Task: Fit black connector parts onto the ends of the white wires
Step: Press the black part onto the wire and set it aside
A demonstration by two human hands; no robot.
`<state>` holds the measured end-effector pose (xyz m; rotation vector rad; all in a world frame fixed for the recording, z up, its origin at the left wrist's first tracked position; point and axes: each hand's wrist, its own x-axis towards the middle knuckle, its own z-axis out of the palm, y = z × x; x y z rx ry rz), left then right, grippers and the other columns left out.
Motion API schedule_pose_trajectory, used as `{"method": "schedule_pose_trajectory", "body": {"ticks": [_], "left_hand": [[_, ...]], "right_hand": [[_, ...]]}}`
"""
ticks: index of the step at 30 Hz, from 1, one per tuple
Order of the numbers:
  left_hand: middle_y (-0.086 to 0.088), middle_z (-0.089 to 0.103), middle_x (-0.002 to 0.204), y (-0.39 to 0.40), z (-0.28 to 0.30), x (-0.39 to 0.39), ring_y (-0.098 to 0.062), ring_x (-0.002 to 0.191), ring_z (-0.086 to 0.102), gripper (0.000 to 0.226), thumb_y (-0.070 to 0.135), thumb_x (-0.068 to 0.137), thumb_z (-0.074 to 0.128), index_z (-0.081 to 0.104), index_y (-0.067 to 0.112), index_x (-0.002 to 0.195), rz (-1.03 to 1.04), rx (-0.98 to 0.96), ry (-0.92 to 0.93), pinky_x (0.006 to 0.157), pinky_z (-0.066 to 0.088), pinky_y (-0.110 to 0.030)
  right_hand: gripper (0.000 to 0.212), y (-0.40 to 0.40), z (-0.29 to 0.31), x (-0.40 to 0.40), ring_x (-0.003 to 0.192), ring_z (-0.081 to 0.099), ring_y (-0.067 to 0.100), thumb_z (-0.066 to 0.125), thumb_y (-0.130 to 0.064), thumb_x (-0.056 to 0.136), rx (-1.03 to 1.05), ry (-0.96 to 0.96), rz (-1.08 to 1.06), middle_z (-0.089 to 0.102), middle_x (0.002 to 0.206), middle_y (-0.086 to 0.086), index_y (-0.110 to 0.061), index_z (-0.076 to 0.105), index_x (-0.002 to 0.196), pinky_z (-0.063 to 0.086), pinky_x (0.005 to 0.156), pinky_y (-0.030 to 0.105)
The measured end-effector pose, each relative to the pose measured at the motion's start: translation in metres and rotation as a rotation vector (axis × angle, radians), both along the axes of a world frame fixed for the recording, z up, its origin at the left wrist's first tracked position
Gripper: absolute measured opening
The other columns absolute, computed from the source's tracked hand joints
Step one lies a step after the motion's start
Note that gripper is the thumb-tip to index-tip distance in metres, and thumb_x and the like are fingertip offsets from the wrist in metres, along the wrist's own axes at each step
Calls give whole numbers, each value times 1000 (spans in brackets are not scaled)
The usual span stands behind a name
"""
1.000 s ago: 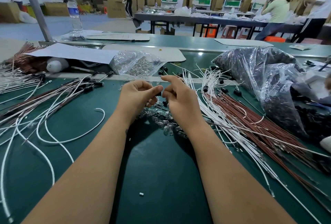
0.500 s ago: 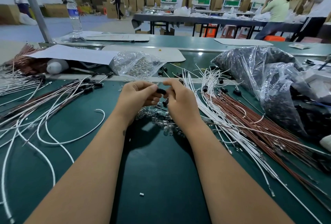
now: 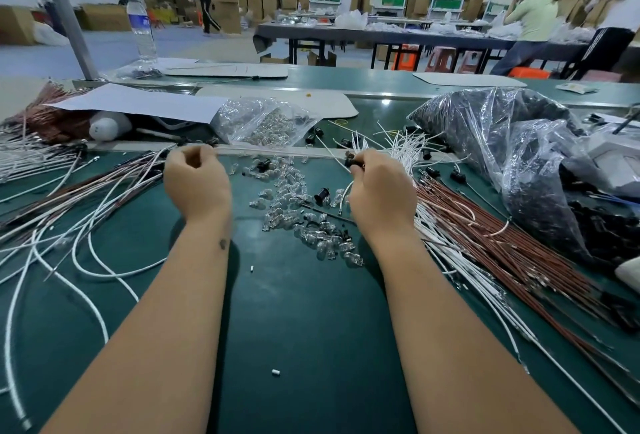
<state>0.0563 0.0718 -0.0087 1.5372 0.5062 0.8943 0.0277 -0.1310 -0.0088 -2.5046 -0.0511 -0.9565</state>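
Black connector part (image 3: 354, 163) sits pinched in the right hand's (image 3: 379, 191) fingertips, on a white wire (image 3: 341, 196) that curves down beside that hand. Left hand (image 3: 197, 180) is well apart, fingers curled; whether it grips anything cannot be told. Small clear bulbs (image 3: 304, 222) lie scattered between them on the green table (image 3: 294, 312).

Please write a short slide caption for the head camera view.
Right hand pinches a black connector over green table; left hand curled nearby.
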Motion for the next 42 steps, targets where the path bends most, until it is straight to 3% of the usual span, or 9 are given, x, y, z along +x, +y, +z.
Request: {"method": "schedule_pose_trajectory", "body": {"ticks": [2, 5, 11, 15, 18, 23, 28, 31, 42], "left_hand": [[-6, 66, 111, 1, -1, -2, -27, 106, 57, 23, 13, 90, 52, 62, 11, 111, 109, 160, 52, 94, 36, -21], [-1, 64, 113, -10, 3, -11, -28, 112, 50, 34, 0, 83, 50, 64, 13, 111, 120, 569, -59, 81, 18, -14], [-7, 72, 103, -48, 5, -23, -26, 98, 61, 26, -2, 85, 59, 71, 8, 106, -485, 983, -235, 90, 44, -31], [-8, 74, 91, -40, 2, -18, -25, 85, 66, 19, 2, 86, 63, 75, 8, 99, -458, 880, -163, 75, 43, -23], [-11, 73, 93, -23, -2, -14, -31, 91, 64, 23, 3, 89, 55, 73, 11, 101, -220, 810, 4, 81, 46, -35], [-3, 70, 94, -14, -3, -14, -28, 106, 50, 30, 4, 87, 50, 71, 23, 98, 112, 807, 191, 94, 24, -43], [-5, 70, 104, -39, -1, -16, -22, 103, 55, 29, 1, 87, 56, 68, 12, 111, -320, 982, -145, 93, 33, -32], [-5, 72, 96, -53, -2, -17, -25, 91, 60, 25, 1, 87, 59, 72, 12, 106, -505, 1001, -178, 78, 42, -28], [0, 69, 80, -48, -2, -19, -16, 78, 63, 14, 8, 89, 61, 73, 9, 97, -554, 787, -39, 75, 51, -28]], "right_hand": [[13, 2, 1, -1, 78, 46, 14, 54, -13, 95, -39, -19, 0, 66, 92, 6, -7, 64, 103, 34, 69, 23], [12, 9, 1, -3, 78, 43, 14, 55, -14, 95, -87, -45, 58, 66, 92, 7, -7, 63, 101, 33, 70, 24], [12, 25, 2, -8, 89, 54, 22, 53, -10, 94, -148, -65, 210, 64, 98, 8, -6, 61, 102, 33, 73, 25], [10, 23, 0, -4, 82, 51, 19, 51, -9, 95, -136, -43, 157, 63, 92, 5, -9, 59, 100, 32, 72, 26], [9, 14, -2, -1, 76, 48, 17, 53, -8, 94, -70, -40, 44, 63, 87, 2, -11, 60, 98, 27, 73, 28], [9, 15, -3, 1, 76, 47, 18, 54, -6, 94, -21, -23, 47, 62, 86, 4, -8, 61, 98, 30, 74, 28], [9, 21, -2, -2, 82, 55, 24, 53, -8, 95, 75, 16, 228, 64, 90, 8, -4, 61, 98, 44, 77, 37], [11, 23, -2, -2, 84, 54, 24, 52, -8, 95, 93, 35, 282, 63, 94, 10, -4, 61, 101, 44, 76, 37], [6, 19, -4, 1, 80, 55, 22, 55, -9, 93, 161, 141, 324, 63, 89, 6, -6, 60, 95, 40, 67, 32]]}}
